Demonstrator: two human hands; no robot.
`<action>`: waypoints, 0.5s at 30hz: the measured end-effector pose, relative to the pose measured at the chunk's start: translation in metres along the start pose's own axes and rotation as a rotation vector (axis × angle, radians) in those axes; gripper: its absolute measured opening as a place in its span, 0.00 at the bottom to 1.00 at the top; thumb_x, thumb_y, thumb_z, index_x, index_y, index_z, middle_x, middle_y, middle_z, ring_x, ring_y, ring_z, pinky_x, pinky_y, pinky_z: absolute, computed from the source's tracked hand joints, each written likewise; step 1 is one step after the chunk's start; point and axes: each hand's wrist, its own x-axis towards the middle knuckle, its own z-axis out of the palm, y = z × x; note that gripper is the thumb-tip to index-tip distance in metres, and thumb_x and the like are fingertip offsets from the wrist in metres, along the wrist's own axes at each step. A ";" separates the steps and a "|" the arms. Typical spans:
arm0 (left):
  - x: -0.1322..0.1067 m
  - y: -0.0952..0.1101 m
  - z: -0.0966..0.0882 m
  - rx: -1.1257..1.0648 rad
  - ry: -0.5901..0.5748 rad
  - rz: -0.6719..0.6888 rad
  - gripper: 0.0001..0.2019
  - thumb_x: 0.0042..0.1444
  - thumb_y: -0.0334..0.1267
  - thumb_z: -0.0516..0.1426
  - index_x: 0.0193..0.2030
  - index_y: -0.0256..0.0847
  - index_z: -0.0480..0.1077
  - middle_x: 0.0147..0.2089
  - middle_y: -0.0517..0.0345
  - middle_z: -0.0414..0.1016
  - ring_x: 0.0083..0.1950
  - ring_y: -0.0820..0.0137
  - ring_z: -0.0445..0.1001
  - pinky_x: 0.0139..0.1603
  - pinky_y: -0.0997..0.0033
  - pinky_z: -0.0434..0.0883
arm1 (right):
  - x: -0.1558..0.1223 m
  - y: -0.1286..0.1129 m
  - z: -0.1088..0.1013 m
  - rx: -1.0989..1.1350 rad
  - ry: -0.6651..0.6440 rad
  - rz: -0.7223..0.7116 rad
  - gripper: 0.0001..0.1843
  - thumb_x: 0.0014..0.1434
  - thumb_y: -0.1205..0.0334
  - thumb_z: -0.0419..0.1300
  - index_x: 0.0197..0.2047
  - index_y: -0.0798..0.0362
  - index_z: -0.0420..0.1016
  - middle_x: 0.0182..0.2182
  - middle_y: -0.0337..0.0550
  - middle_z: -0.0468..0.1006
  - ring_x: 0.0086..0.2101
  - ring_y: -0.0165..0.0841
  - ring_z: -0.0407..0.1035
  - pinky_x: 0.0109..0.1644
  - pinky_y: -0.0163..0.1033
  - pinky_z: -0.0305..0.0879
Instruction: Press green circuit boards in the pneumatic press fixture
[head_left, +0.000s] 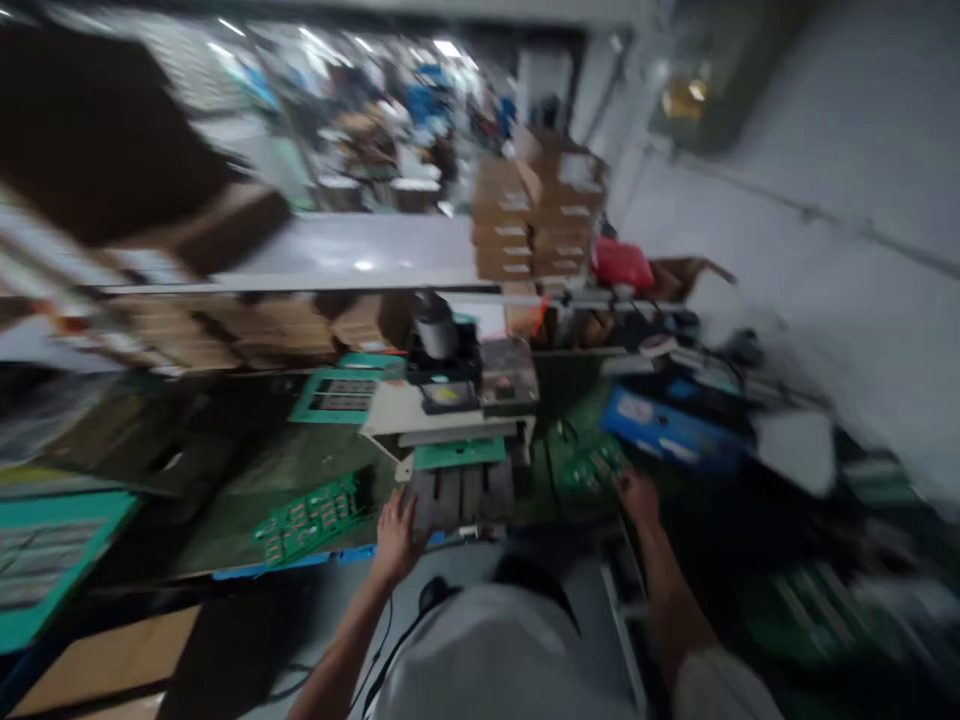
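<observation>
In the head view, the front edge of the table (225, 515) ran just before the person's body, with a blue strip (352, 553) along part of it left of centre. Green surface showed between the loose board (311, 520), near the front edge, and the machine (446, 398) at the middle. Right of the machine, a dark, narrower stretch reached to the small board (596, 468), with the blue box (671, 425) just behind it.

Cartons (540, 220) stood stacked beyond the table's rear edge, beside a red bag (622, 262); what they held could not be told. A teal frame (304, 400) left of the machine bore dark, grey-striped panels, and another frame (60, 510) at the table's left end held grey pieces.

The left hand (397, 535) lay at the front left corner of the machine's slotted grey base (450, 495), fingers somewhat apart. The right hand (637, 497) was at the near right end of the small board; blur hid whether its fingers were clamped on it. That board was green with pale parts, its outline smeared. A plainer green plate (459, 453) lay flat across the rear of the base, beneath the machine's head.
</observation>
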 end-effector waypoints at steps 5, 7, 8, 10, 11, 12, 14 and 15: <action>0.010 0.011 -0.002 -0.127 -0.073 -0.007 0.31 0.65 0.53 0.55 0.70 0.40 0.63 0.75 0.32 0.58 0.78 0.41 0.55 0.71 0.36 0.64 | 0.029 0.023 0.028 -0.162 -0.287 0.070 0.21 0.65 0.54 0.62 0.55 0.58 0.82 0.53 0.58 0.81 0.53 0.45 0.72 0.58 0.43 0.65; 0.008 0.012 -0.001 -0.148 -0.096 -0.015 0.33 0.65 0.55 0.55 0.72 0.41 0.61 0.75 0.32 0.57 0.78 0.40 0.53 0.71 0.35 0.62 | 0.036 0.024 0.037 -0.177 -0.319 0.074 0.23 0.66 0.52 0.62 0.57 0.58 0.81 0.56 0.59 0.78 0.55 0.46 0.70 0.59 0.44 0.64; 0.006 0.013 0.000 -0.153 -0.102 -0.023 0.34 0.65 0.55 0.55 0.73 0.42 0.60 0.75 0.32 0.56 0.78 0.39 0.53 0.71 0.34 0.61 | 0.037 0.023 0.041 -0.184 -0.330 0.070 0.23 0.67 0.52 0.62 0.57 0.58 0.81 0.57 0.60 0.77 0.56 0.46 0.69 0.60 0.44 0.63; 0.005 0.015 0.001 -0.154 -0.107 -0.035 0.34 0.65 0.56 0.55 0.74 0.43 0.59 0.75 0.33 0.57 0.79 0.39 0.52 0.71 0.33 0.60 | 0.038 0.021 0.048 -0.197 -0.346 0.059 0.23 0.68 0.52 0.61 0.57 0.60 0.81 0.58 0.61 0.76 0.58 0.46 0.68 0.60 0.45 0.62; 0.005 0.016 0.002 -0.154 -0.110 -0.035 0.35 0.65 0.56 0.55 0.74 0.43 0.58 0.75 0.33 0.57 0.79 0.39 0.52 0.72 0.33 0.60 | 0.038 0.021 0.051 -0.204 -0.351 0.055 0.22 0.68 0.52 0.61 0.56 0.60 0.81 0.59 0.61 0.76 0.58 0.46 0.67 0.60 0.45 0.61; 0.007 0.018 0.003 -0.153 -0.116 -0.031 0.35 0.65 0.55 0.55 0.75 0.43 0.58 0.76 0.33 0.56 0.79 0.39 0.52 0.72 0.33 0.59 | 0.040 0.021 0.055 -0.210 -0.354 0.052 0.22 0.67 0.52 0.62 0.56 0.60 0.81 0.59 0.61 0.75 0.58 0.47 0.67 0.60 0.46 0.61; 0.011 0.022 0.004 -0.142 -0.139 -0.015 0.36 0.64 0.55 0.55 0.75 0.42 0.58 0.76 0.32 0.56 0.79 0.39 0.52 0.72 0.33 0.59 | 0.044 0.026 0.062 -0.224 -0.356 0.049 0.20 0.66 0.53 0.62 0.54 0.56 0.82 0.59 0.60 0.76 0.58 0.47 0.67 0.60 0.46 0.63; 0.014 0.025 0.005 -0.128 -0.159 -0.006 0.37 0.64 0.54 0.56 0.75 0.40 0.58 0.77 0.32 0.55 0.79 0.39 0.52 0.73 0.33 0.58 | 0.046 0.028 0.065 -0.230 -0.359 0.047 0.19 0.65 0.53 0.63 0.53 0.55 0.83 0.59 0.59 0.77 0.58 0.47 0.67 0.59 0.46 0.63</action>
